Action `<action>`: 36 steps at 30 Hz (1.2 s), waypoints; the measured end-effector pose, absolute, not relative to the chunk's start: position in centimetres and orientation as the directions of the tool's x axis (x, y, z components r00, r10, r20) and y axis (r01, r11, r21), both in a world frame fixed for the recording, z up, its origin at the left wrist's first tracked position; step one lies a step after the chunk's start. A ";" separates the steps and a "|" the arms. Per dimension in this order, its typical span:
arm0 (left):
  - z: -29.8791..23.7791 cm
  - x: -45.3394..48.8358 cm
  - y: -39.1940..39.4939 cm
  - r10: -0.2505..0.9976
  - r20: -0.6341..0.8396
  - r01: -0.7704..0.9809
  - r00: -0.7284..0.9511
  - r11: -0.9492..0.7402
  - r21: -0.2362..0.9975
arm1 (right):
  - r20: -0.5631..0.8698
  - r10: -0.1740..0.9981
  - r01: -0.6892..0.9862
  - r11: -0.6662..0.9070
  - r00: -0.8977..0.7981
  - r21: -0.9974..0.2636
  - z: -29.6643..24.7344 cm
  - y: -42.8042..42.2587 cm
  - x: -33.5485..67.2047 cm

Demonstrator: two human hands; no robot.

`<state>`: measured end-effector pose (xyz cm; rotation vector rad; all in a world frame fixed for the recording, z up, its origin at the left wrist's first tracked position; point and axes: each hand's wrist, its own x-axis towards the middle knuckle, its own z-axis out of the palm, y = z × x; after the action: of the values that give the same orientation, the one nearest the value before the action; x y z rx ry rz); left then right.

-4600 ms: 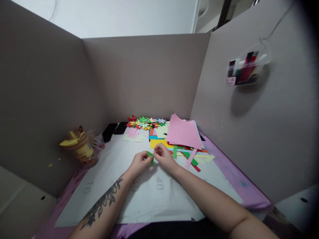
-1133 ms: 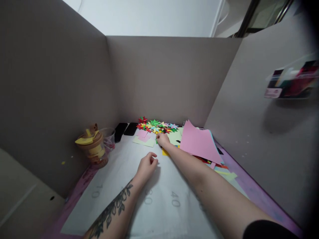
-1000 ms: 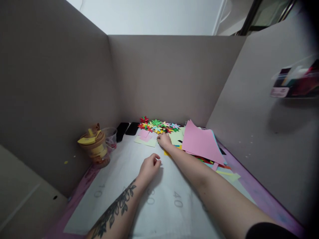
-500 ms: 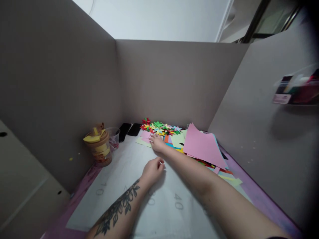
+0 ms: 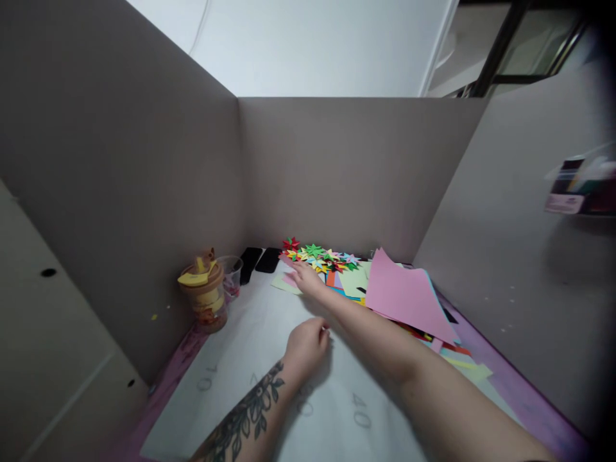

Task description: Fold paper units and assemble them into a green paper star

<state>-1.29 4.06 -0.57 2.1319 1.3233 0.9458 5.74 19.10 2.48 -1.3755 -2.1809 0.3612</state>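
My right hand (image 5: 308, 280) is stretched to the back of the table. Its fingertips touch a small pink piece of paper (image 5: 287, 259) and seem to pinch it, the piece looking tilted up from the sheets below. Under that hand lie a pale green sheet (image 5: 283, 284) and another bit of pink paper. Closer to me, my left hand (image 5: 308, 346) rests with curled fingers on the white marked sheet (image 5: 240, 333), and nothing shows in it. Just behind the right fingers sits a heap of colourful folded paper stars (image 5: 315, 251).
Pink sheets (image 5: 407, 295) lie over coloured paper strips on the right. At the left stand a brown-and-yellow lidded cup (image 5: 206, 298) and a clear plastic cup (image 5: 231, 276). Two black phone-like slabs (image 5: 268, 260) lie at the back. Grey panels enclose the table, and a pouch (image 5: 575, 189) hangs at right.
The pink piece at my right fingertips lay flat and now looks lifted and tilted. My left fingers have curled in more. The whole view has shifted slightly.
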 end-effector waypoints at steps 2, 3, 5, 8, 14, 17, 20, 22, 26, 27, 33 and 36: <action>-0.8 -1.3 4.8 0.924 0.330 0.510 0.196 -0.383 0.770 | 0.389 0.891 0.482 0.453 -0.232 -0.750 3.8 17.2 7.4; -0.9 -1.2 5.2 0.940 0.315 0.446 0.129 -0.338 0.829 | 0.366 0.911 0.312 0.410 -0.191 -0.857 4.2 15.8 8.5; -1.0 -1.1 5.9 0.983 0.186 0.256 -0.010 -0.177 0.950 | 0.228 0.960 -0.003 0.231 -0.161 -0.973 4.6 12.7 10.8; -0.4 -0.9 6.1 1.000 -0.013 -0.155 -0.024 0.010 0.988 | 0.052 0.982 -0.227 0.010 -0.181 -0.974 3.8 7.7 13.8; 0.9 -0.7 5.0 0.995 -0.070 -0.354 0.070 0.090 0.931 | -0.082 0.985 -0.174 -0.108 -0.149 -0.979 0.4 2.8 15.9; 0.7 -0.7 4.7 0.997 -0.055 -0.242 0.060 0.068 0.968 | -0.007 0.988 -0.042 -0.014 -0.156 -0.999 -0.4 2.6 16.2; 0.6 -0.7 4.7 0.988 -0.094 -0.287 0.120 0.125 0.950 | 0.283 0.944 0.150 0.308 -0.167 -0.939 -0.5 2.6 16.7; 0.8 -0.7 4.6 0.973 -0.128 -0.332 0.193 0.188 0.924 | 0.438 0.872 0.250 0.483 -0.218 -0.839 -0.3 2.5 17.0; 1.3 -0.5 4.0 0.933 -0.154 -0.360 0.326 0.273 0.892 | 0.510 0.830 0.294 0.557 -0.226 -0.776 0.2 2.2 17.3; 1.4 -0.5 3.9 0.927 -0.153 -0.355 0.343 0.279 0.892 | 0.506 0.838 0.288 0.546 -0.207 -0.787 0.3 2.2 17.2; 1.5 -0.1 3.5 0.905 -0.131 -0.260 0.404 0.251 0.932 | 0.364 0.930 0.062 0.367 -0.050 -0.928 -0.2 3.0 16.7; 1.8 0.0 3.3 0.893 -0.120 -0.192 0.433 0.221 0.956 | 0.272 0.962 -0.134 0.270 -0.001 -0.954 -0.8 3.5 16.5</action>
<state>0.00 3.31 1.80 1.0851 0.8056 0.8746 16.49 3.50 -0.83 -0.9015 -1.2431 1.0787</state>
